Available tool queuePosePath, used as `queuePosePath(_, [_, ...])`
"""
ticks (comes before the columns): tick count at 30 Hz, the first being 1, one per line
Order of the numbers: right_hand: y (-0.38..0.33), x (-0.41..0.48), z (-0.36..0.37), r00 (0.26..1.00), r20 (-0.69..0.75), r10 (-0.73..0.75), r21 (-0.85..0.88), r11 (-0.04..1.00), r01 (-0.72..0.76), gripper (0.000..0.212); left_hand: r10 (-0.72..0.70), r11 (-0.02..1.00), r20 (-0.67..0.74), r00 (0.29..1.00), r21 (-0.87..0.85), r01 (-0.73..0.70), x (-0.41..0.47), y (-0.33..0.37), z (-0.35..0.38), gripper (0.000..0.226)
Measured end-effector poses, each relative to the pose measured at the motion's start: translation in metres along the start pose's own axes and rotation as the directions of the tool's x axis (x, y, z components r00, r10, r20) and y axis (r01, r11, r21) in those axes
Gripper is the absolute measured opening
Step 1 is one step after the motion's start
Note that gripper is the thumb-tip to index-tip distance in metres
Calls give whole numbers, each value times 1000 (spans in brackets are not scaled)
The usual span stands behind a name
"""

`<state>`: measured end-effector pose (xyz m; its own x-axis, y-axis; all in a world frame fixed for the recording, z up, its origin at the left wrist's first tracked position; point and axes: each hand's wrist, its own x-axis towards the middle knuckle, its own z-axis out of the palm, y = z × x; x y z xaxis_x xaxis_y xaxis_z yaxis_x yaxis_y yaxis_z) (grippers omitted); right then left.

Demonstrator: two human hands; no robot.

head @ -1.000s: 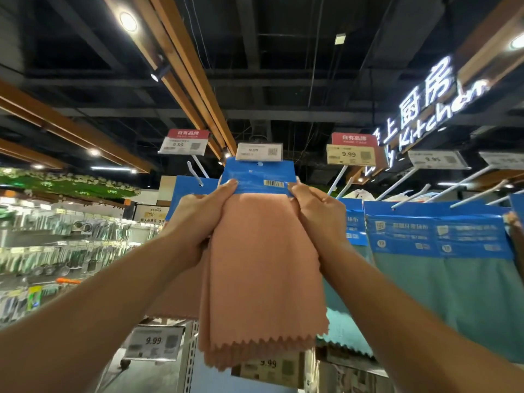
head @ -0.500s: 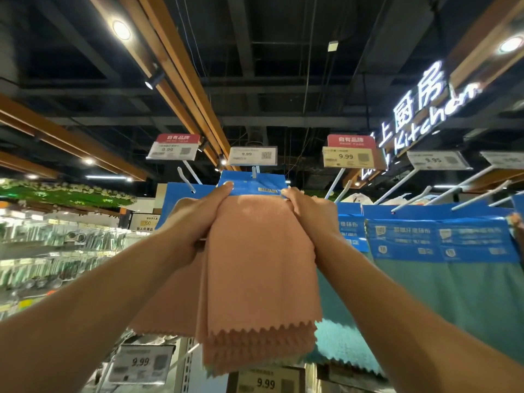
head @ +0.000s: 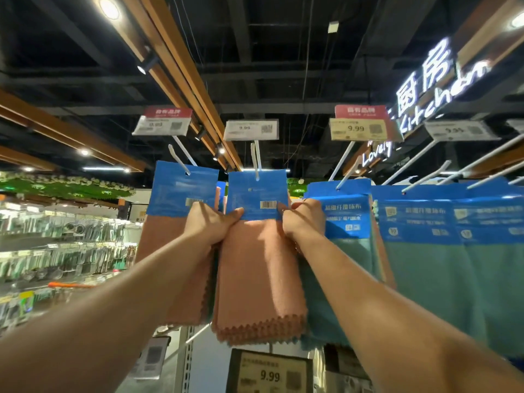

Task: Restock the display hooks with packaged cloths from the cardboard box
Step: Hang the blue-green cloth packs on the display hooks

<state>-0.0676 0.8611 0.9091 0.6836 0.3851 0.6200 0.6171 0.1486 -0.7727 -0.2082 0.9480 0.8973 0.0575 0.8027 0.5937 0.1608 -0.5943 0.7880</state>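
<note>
A pack of salmon-pink cloths (head: 259, 276) with a blue header card (head: 256, 191) hangs in front of me. The white display hook (head: 254, 158) passes through the hole in that card. My left hand (head: 211, 222) pinches the card's lower left corner. My right hand (head: 302, 219) pinches its lower right corner by the barcode. A second pink pack (head: 175, 222) hangs on the hook to the left, partly behind my left hand. The cardboard box is out of view.
Teal cloth packs (head: 425, 251) with blue cards hang on hooks to the right. Price tags reading 9.99 (head: 251, 129) stand above each hook, and another tag (head: 269, 374) sits below. Shelves of utensils (head: 56, 245) run along the left aisle.
Both hands pushed the pink pack up and away, so the hook now passes through its card hole. The pack hangs further from me, and the view has tilted upward.
</note>
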Motion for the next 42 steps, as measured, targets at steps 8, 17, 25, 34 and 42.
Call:
queuePosePath(8, [9, -6, 7, 1000, 19, -9, -24, 1000, 9, 36, 122, 992, 49, 991, 38, -124, -27, -11, 3, 27])
queuePosePath(17, [2, -77, -43, 936, 332, -115, -113, 980, 161, 30, 201, 935, 55, 978, 287, -208, -99, -7, -45, 53])
queuePosePath(25, [21, -175, -151, 905, 392, -166, -224, 937, 269, 59, 221, 943, 168, 961, 214, -254, -190, -2, -77, 63])
queuePosePath(34, [20, -266, -252, 855, 490, -169, -514, 736, 440, 82, 302, 876, 375, 876, 253, -410, -293, 5, -76, 73])
queuePosePath(42, [59, -301, -321, 886, 454, -94, -773, 454, 444, 108, 431, 725, 610, 665, 205, -658, -357, 19, -33, 98])
